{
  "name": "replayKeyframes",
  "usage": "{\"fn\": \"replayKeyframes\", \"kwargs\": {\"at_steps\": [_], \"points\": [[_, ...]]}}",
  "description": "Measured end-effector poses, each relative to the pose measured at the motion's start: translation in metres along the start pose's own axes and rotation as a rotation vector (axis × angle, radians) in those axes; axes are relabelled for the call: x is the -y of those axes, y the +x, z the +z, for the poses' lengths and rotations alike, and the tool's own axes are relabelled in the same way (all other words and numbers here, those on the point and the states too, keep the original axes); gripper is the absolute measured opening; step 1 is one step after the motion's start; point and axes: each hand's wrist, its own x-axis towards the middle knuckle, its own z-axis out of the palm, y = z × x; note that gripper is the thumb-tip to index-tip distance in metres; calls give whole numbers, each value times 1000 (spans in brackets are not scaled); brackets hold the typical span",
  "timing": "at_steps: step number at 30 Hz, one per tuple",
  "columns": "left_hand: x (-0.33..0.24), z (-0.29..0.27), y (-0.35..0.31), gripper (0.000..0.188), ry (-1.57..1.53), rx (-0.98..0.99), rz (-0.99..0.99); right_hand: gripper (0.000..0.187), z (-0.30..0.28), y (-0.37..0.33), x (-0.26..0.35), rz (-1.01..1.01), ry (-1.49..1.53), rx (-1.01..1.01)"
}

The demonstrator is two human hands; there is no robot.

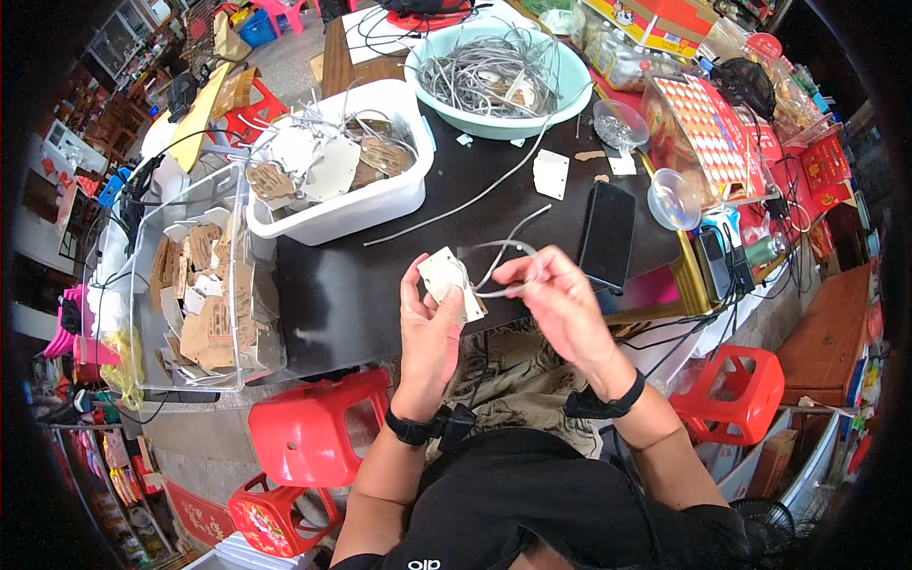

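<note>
My left hand (429,328) grips a small white card piece (441,272) with holes near its edges, thumb across its face. A grey cord (514,245) loops from the card over to my right hand (565,306), whose thumb and fingers pinch it. One loose cord end points up and away over the dark table (456,223). Whether the cord passes through a hole in the card is hidden by my fingers. Beyond my right hand lies another white card piece (550,175).
A white tub (418,180) of cards and cords stands at the left, beside a clear bin (214,380) of cardboard pieces. At the back sits a pale green basin (575,90) of grey cord. A black phone (606,233) lies at the right, near a clear round container (673,199).
</note>
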Motion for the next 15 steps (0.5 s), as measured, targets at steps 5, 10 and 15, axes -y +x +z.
{"fn": "replayKeyframes", "kwargs": {"at_steps": [5,10,15], "points": [[-5,2,-3,50,-4,4,36,10,-21,4,36,-189,201,-78],[-5,-4,-1,41,-28,44,4,17,-28,3,65,-314,104,-346],[-4,-6,-2,44,-47,115,-118,16,-15,-5,43,49,-461,-261]]}}
